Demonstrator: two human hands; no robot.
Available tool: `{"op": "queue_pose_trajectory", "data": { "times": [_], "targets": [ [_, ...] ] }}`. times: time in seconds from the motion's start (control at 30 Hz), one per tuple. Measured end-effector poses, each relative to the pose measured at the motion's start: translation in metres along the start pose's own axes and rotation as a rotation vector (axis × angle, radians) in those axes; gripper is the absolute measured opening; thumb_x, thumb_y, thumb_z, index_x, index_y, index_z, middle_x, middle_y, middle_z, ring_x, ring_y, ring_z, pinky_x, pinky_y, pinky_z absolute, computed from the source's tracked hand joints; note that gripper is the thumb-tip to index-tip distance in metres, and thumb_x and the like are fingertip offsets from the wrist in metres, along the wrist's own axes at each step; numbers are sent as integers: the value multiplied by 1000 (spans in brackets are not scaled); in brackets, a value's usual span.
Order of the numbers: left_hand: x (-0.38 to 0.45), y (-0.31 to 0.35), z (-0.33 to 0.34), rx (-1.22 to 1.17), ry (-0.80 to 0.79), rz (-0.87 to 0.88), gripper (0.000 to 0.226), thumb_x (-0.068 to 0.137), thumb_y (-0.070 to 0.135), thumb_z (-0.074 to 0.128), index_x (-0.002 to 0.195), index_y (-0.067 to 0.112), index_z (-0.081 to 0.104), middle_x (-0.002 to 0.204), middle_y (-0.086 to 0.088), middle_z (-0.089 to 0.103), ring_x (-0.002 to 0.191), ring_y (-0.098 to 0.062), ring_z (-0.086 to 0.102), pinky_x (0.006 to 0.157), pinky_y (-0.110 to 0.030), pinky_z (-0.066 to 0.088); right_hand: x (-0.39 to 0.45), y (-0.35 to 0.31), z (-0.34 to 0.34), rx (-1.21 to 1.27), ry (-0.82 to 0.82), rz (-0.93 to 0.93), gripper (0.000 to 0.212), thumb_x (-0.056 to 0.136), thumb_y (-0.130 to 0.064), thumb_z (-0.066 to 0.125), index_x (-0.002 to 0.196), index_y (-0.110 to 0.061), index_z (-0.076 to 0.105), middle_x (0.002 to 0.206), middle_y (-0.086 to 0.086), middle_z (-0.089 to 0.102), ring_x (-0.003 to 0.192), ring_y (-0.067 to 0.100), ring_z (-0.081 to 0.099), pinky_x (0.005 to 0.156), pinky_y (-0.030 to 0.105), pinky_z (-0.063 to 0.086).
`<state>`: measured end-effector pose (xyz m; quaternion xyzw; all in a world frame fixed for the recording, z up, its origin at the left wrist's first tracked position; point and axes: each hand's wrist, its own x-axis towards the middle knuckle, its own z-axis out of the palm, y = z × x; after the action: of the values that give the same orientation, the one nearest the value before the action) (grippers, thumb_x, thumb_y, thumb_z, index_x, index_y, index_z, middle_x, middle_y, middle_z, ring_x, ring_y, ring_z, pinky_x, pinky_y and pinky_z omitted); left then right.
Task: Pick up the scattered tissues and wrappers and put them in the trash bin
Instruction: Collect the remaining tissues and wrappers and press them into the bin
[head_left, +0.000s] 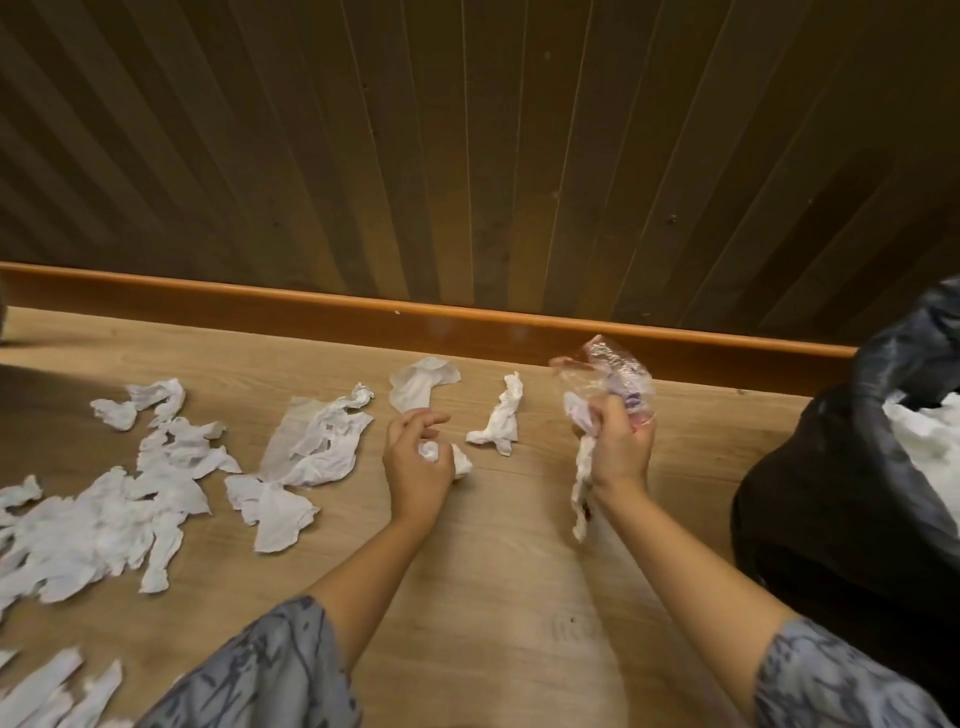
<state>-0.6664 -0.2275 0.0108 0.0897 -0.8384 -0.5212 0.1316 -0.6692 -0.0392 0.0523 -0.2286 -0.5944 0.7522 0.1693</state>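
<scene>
Far left of the floor (493, 597) is still the worst of it: a big heap of tissues (104, 519), with a flatter sheet (311, 447) just right of it. Then the left hand (415, 462), fingers curled round a small wad (441, 457), down low by the floor. Past it, on the far side, lies an open tissue (421, 382), and just right of the hand a twisted one (498, 421), long axis running near-to-far. That twist sits between both hands, but the left looks closer, so I'd guess that's the next grab.

The right hand (618, 447) is full, gripping a clear wrapper (608, 374) plus a tissue strip (582, 483) dangling below the fist. The bin (841, 493) with its black liner is just right of that hand, so dumping is a short swing rightwards.
</scene>
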Motion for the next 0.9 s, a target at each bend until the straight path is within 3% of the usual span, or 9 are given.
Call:
{"op": "queue_pose_trajectory", "data": {
  "times": [0.1, 0.17, 0.27, 0.33, 0.43, 0.53, 0.67, 0.77, 0.9],
  "targets": [
    [-11, -11, 2, 43, -158, 80, 52, 79, -16, 55, 109, 25, 65, 111, 2, 61, 98, -5, 58, 88, -9, 43, -1, 9, -23, -34, 152, 16, 31, 88, -4, 49, 64, -23, 51, 60, -7, 53, 54, 4, 50, 57, 29, 38],
    [-23, -25, 2, 129, -246, 139, 56, 79, -14, 55, 112, 30, 64, 115, 5, 63, 114, -13, 55, 102, -26, 40, -11, 34, -46, -173, 169, 5, 24, 91, -5, 48, 75, -20, 58, 73, -2, 59, 66, 6, 55, 67, 32, 43],
    [-48, -48, -3, 396, -242, 229, 42, 84, 2, 63, 110, 35, 67, 118, 15, 64, 132, -15, 41, 116, -48, 8, -29, 64, -84, -431, 17, -102, 33, 89, -6, 48, 117, -17, 59, 115, 0, 58, 105, 11, 54, 93, 20, 42],
    [-67, -55, -9, 512, -193, 192, 37, 90, 14, 61, 121, 34, 62, 123, 15, 61, 136, -16, 36, 115, -54, -3, -40, 73, -107, -665, -120, -234, 43, 86, -2, 48, 123, -21, 58, 118, 0, 53, 110, 16, 50, 96, 27, 41],
    [-84, -64, -15, 522, -248, 225, 48, 87, 12, 46, 130, 32, 55, 138, 7, 52, 140, -20, 32, 117, -54, 6, -49, 82, -133, -1192, -313, -527, 42, 78, -32, 49, 117, -25, 64, 127, 2, 56, 119, 30, 49, 100, 53, 32],
    [-90, -68, -16, 366, -410, 345, 43, 85, 20, 37, 115, 23, 68, 139, -6, 51, 136, -23, 37, 113, -43, 25, -56, 84, -149, -1369, -487, -603, 47, 79, -55, 55, 119, -31, 62, 140, 2, 47, 130, 30, 40, 107, 57, 27],
    [-101, -62, -17, 228, -433, 361, 24, 80, 8, 42, 67, 15, 61, 98, 3, 61, 112, -8, 46, 91, -28, 42, -62, 84, -153, -1272, -582, -821, 39, 82, -60, 59, 99, -26, 62, 119, 0, 53, 107, 21, 51, 82, 34, 47],
    [-102, -51, -23, 215, -458, 328, 18, 73, 8, 41, 63, 15, 53, 74, 3, 54, 81, -11, 48, 72, -30, 42, -58, 84, -149, -1248, -648, -795, 40, 86, -58, 54, 78, -19, 58, 92, -2, 57, 79, 16, 53, 57, 27, 45],
    [-90, -23, -30, 126, -401, 186, 27, 78, 30, 41, 60, 11, 50, 62, -2, 52, 59, -15, 51, 57, -36, 45, -49, 61, -127, -1174, -583, -611, 30, 84, -45, 60, 74, -18, 66, 78, -5, 56, 63, 14, 55, 53, 32, 49]
  ]
}}
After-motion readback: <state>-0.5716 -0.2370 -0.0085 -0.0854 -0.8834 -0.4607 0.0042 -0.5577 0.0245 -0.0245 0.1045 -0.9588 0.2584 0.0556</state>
